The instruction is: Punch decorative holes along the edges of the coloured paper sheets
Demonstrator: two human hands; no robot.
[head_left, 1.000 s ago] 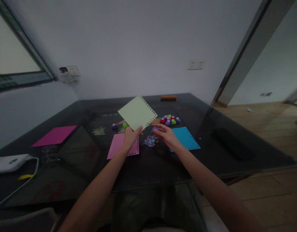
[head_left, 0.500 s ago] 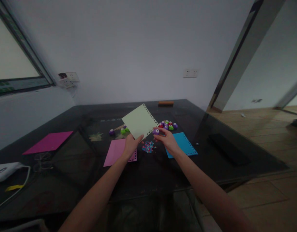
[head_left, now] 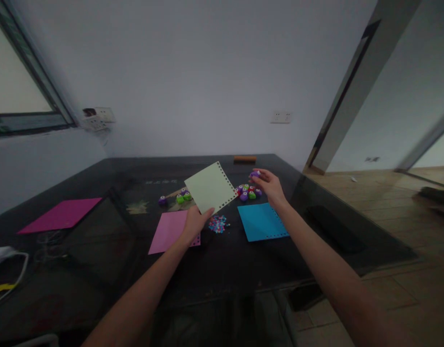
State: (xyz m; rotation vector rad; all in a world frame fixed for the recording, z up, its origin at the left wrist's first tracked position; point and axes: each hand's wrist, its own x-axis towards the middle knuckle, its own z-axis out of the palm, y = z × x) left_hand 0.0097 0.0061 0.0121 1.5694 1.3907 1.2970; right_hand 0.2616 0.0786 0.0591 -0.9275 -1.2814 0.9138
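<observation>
I judge this the punching step: my left hand (head_left: 195, 222) pinches the pale green sheet (head_left: 210, 187) by its lower corner, lifted above the desk (head_left: 99, 231) middle. My right hand (head_left: 270, 185) seems closed on a purple punch (head_left: 255, 174) above the punch cluster (head_left: 248, 192); next it must meet the sheet's edge.

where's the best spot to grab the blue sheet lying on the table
Take the blue sheet by its near left corner, coming in low from the front. It lies flat on the table, so a corner must be lifted first, and that corner is solid and unobstructed, while the punched right edge would probably tear more easily.
</observation>
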